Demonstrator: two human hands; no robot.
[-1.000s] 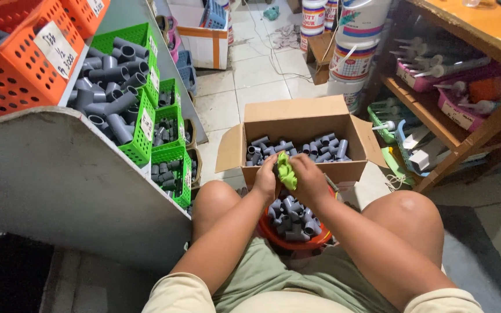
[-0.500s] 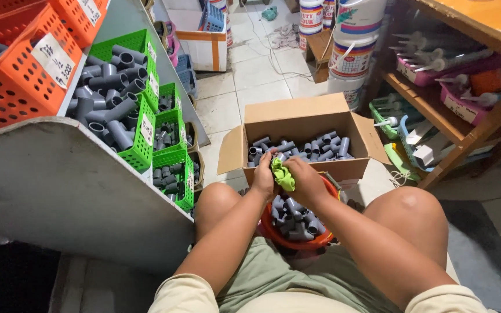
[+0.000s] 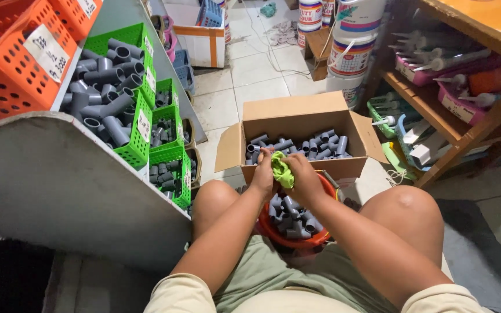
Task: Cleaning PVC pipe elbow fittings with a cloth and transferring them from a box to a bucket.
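Green cloth [image 3: 282, 171] bunched between left hand [image 3: 263, 174] and right hand [image 3: 304, 175], both closed on it. Held above orange basin [image 3: 297, 239] of grey pipe fittings [image 3: 290, 215], just before open cardboard box [image 3: 300, 124].

We see a lime-green cloth [image 3: 282, 171], grey pipe fittings [image 3: 288, 214] in an orange-red bowl [image 3: 320, 236], a plain brown cardboard box [image 3: 297, 116], and bright green baskets [image 3: 137, 148].
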